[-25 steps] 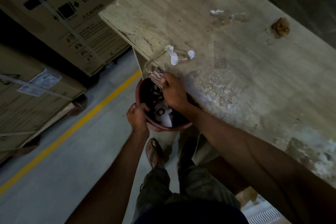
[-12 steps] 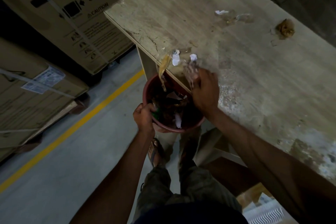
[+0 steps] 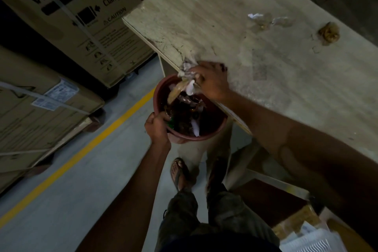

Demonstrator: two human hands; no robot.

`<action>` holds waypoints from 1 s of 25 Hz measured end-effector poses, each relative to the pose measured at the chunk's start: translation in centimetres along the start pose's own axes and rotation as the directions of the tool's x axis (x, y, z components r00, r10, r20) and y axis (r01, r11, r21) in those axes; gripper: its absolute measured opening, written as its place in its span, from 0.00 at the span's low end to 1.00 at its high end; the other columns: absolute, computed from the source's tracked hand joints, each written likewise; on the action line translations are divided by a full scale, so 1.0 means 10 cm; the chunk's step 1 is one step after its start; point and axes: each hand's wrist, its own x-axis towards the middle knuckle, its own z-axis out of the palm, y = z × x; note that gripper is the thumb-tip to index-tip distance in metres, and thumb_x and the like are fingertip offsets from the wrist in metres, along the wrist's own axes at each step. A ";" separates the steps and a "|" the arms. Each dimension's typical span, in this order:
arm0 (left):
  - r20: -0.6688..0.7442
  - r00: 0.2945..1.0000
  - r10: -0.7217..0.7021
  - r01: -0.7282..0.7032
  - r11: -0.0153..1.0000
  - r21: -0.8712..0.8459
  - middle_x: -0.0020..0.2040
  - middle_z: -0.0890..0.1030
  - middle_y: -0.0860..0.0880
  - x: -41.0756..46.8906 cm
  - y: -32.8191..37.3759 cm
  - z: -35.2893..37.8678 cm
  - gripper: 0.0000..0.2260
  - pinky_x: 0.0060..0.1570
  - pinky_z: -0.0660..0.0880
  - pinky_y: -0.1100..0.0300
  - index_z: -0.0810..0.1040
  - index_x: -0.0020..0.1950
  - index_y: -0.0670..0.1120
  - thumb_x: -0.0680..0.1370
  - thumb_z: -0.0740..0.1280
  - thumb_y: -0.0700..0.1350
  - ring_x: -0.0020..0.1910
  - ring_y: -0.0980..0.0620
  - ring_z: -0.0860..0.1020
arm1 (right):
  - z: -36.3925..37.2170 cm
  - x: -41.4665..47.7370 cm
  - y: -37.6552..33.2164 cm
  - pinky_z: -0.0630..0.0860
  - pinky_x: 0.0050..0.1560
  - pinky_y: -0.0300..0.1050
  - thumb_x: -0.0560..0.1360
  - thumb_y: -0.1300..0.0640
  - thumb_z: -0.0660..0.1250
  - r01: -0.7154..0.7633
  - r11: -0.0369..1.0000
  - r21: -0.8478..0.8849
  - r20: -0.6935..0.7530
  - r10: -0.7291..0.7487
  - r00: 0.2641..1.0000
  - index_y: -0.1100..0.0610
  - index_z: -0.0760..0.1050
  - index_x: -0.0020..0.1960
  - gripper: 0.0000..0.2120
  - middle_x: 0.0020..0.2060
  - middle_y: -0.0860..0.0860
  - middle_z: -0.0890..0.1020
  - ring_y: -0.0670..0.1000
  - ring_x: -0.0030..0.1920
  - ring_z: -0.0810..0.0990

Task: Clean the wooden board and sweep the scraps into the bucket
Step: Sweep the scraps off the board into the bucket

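Left of the wooden board point(image 3: 255, 71) stand washing-machine cartons point(image 3: 81, 18), with a yellow floor line point(image 3: 86, 149) running below them. Just off the board's near edge, the left hand point(image 3: 156, 127) holds the red-brown bucket point(image 3: 206, 137) by its rim, fingers curled tight over the lip and thumb outside. The bucket sits under the board's edge, already half full of wrappers. At that edge the right hand point(image 3: 212, 82) lies palm down, fingers pressed together and cupped over a clump of white and tan paper scraps point(image 3: 187, 82) that is tipping over the edge into the bucket. Farther right on the board, well apart from the hand, lie crumpled clear wrappers point(image 3: 266, 19) and a brown lump point(image 3: 329, 32). The likely risk is that light scraps flutter past the rim onto the floor if the bucket drifts from the edge, and a one-handed rim grip could let it tilt.
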 end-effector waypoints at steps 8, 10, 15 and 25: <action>0.037 0.999 -0.036 0.034 0.997 0.063 0.30 0.69 0.46 0.02 -0.13 0.02 0.12 0.30 0.64 0.61 0.69 0.30 0.43 0.68 0.62 0.29 0.30 0.50 0.68 | -0.38 -0.04 0.34 0.74 0.56 0.51 0.76 0.66 0.61 0.037 0.974 0.221 -0.325 0.038 0.945 0.53 0.79 0.66 0.21 0.62 0.56 0.81 0.60 0.56 0.74; 0.047 0.998 -0.043 0.039 0.996 0.083 0.31 0.67 0.46 0.05 -0.19 0.03 0.12 0.32 0.63 0.59 0.68 0.30 0.44 0.68 0.63 0.29 0.31 0.49 0.67 | -0.55 0.37 0.77 0.72 0.57 0.52 0.74 0.69 0.59 -0.061 0.992 0.108 -0.343 0.095 0.934 0.55 0.78 0.68 0.25 0.65 0.57 0.80 0.63 0.58 0.75; 0.054 0.998 -0.042 0.039 0.998 0.051 0.31 0.66 0.47 0.09 -0.28 0.05 0.14 0.34 0.62 0.57 0.67 0.29 0.45 0.68 0.63 0.28 0.33 0.49 0.66 | -0.35 0.88 1.11 0.72 0.67 0.57 0.78 0.52 0.55 -0.179 0.984 0.010 -0.032 0.179 0.983 0.49 0.76 0.68 0.22 0.69 0.55 0.78 0.64 0.66 0.76; 0.072 0.995 -0.066 0.061 0.996 0.063 0.23 0.66 0.53 -0.11 -0.24 0.04 0.16 0.31 0.58 0.58 0.66 0.28 0.45 0.69 0.62 0.28 0.27 0.51 0.63 | 0.27 -0.81 0.08 0.70 0.58 0.53 0.70 0.58 0.70 0.087 0.984 0.154 -0.152 -0.064 0.986 0.53 0.75 0.67 0.24 0.61 0.52 0.79 0.58 0.59 0.75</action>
